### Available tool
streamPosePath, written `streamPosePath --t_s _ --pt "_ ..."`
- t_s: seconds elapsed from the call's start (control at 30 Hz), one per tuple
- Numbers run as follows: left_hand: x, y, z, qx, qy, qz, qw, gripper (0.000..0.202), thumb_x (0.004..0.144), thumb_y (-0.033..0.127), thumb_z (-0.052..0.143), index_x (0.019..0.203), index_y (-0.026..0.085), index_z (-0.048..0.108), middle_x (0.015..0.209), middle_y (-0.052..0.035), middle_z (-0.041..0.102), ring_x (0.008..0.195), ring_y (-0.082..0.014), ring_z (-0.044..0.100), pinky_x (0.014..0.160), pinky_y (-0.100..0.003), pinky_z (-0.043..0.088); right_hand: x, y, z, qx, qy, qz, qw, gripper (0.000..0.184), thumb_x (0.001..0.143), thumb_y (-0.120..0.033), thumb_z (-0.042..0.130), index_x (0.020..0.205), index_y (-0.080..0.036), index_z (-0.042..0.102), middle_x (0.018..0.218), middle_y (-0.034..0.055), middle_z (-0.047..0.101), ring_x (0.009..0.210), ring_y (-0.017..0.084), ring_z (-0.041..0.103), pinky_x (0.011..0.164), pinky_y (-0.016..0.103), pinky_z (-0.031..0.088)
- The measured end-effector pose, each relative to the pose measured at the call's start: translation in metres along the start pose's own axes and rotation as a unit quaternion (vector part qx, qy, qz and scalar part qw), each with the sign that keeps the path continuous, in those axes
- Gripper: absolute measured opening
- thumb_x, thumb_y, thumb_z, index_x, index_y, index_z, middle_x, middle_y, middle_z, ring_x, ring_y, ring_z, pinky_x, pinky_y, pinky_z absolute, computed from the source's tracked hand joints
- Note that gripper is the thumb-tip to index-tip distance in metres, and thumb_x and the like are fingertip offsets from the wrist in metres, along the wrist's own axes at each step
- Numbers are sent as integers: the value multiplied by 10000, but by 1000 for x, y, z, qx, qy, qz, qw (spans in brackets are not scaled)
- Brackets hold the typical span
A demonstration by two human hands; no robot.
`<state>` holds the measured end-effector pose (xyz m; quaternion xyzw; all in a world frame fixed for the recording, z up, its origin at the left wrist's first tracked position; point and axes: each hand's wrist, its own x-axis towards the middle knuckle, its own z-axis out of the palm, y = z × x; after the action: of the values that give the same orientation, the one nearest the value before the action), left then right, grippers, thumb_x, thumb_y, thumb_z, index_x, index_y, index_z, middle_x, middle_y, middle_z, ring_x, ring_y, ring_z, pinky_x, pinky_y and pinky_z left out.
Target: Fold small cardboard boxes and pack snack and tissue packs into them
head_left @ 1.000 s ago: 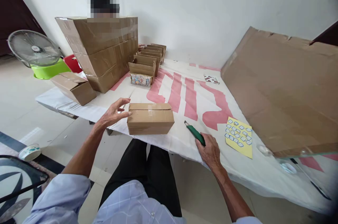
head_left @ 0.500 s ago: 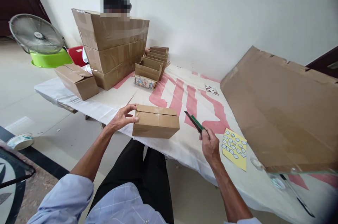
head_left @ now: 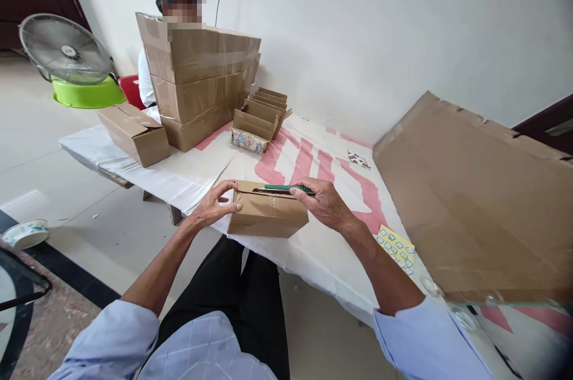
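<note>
Small carton, one, sitting at the near edge of the cloth-covered table; green cutter lying along its top seam.

Left hand is bracing the carton's left end, thumb and fingers spread around the corner; right hand is pinching the cutter between thumb and fingers. Condition: top flaps are lying down, none standing raised, contents not yet showing; whether the seam is being cut cannot be told. To the left, a second carton is resting, flap slightly lifted; farther off, open cartons are standing beside stacked boxes.
</note>
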<state>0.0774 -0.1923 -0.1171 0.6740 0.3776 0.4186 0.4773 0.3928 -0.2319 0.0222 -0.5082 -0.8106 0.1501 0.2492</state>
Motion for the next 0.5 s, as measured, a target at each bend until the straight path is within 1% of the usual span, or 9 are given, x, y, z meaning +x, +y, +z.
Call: streamPosePath --t_s 0.17,0.3,0.37,0.5 --pt "-1 -2 2 0 7 7 1000 449 831 537 805 1183 295 669 1592 -90 621 1435 -367 631 1090 -522 577 7 -8 -2 -41 -12 -16 999 298 1060 -407 589 913 -210 757 831 34 735 743 182 613 707 319 427" --pt "0 -4 6 -17 12 4 1000 463 848 571 807 1186 290 660 1594 -93 614 1447 -361 615 1061 -493 596 13 -8 -1 -75 -22 -24 997 281 1066 -391 597 936 -216 776 892 44 766 784 187 627 704 314 412" --pt "1 -4 9 -17 23 1 1000 470 852 592 810 1170 283 653 1575 -98 626 1446 -361 611 1051 -485 599 16 -7 -2 -100 -31 -26 994 279 1068 -387 604 942 -217 785 904 50 771 794 189 630 700 314 399" --pt "1 -2 13 12 47 -6 999 483 832 608 823 1138 280 643 1505 -94 667 1461 -376 598 1080 -518 576 20 -10 -6 -154 -56 -28 986 278 1076 -384 598 959 -218 788 922 56 781 817 198 643 699 314 374"
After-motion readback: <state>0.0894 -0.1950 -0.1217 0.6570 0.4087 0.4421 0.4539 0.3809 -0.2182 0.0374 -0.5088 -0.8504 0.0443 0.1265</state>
